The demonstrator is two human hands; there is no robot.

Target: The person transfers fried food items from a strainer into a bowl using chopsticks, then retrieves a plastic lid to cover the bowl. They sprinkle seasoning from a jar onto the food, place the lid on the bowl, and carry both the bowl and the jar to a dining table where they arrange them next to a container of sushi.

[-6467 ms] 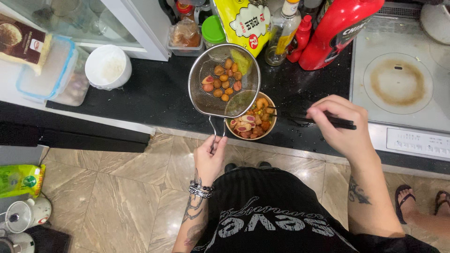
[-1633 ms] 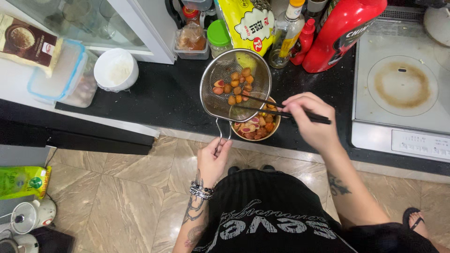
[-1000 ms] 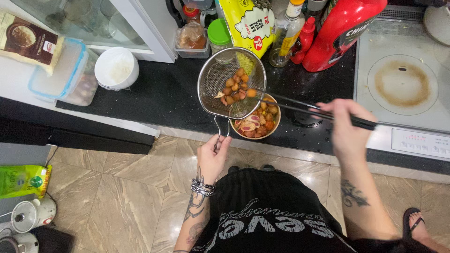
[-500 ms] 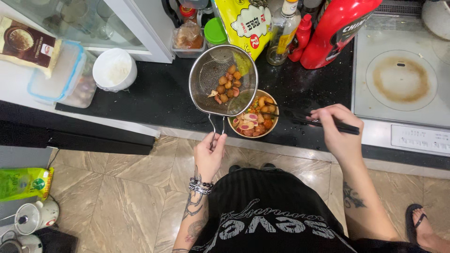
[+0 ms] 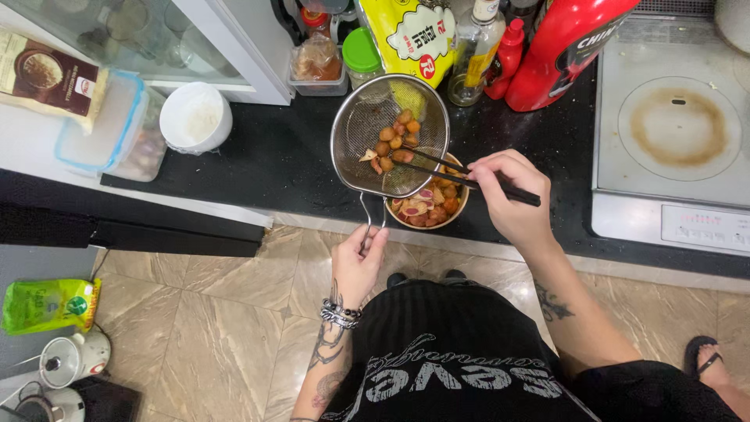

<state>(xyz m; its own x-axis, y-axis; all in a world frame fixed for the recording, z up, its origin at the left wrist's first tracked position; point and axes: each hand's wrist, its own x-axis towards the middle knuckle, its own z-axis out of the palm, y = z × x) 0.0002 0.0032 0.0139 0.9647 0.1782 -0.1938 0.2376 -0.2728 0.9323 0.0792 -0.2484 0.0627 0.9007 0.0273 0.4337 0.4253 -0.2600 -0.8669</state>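
My left hand (image 5: 358, 262) grips the wire handle of a round metal mesh strainer (image 5: 364, 125) held over the black counter. Several small brown food pieces (image 5: 393, 143) lie in its mesh. My right hand (image 5: 512, 195) holds dark chopsticks (image 5: 469, 173) whose tips reach into the strainer among the pieces. Just below the strainer's near edge stands a small bowl (image 5: 457, 209) filled with brown and pink food pieces, partly hidden by the strainer.
A white cup (image 5: 195, 117) and a clear lidded box (image 5: 109, 129) stand at the left. Jars, a bottle, a yellow bag (image 5: 414, 35) and a large red bottle (image 5: 566, 47) line the back. A stained cooktop (image 5: 676, 129) lies at the right.
The chopsticks have gone back from beside the bowl into the strainer. The strainer has stayed held over the bowl's far side.
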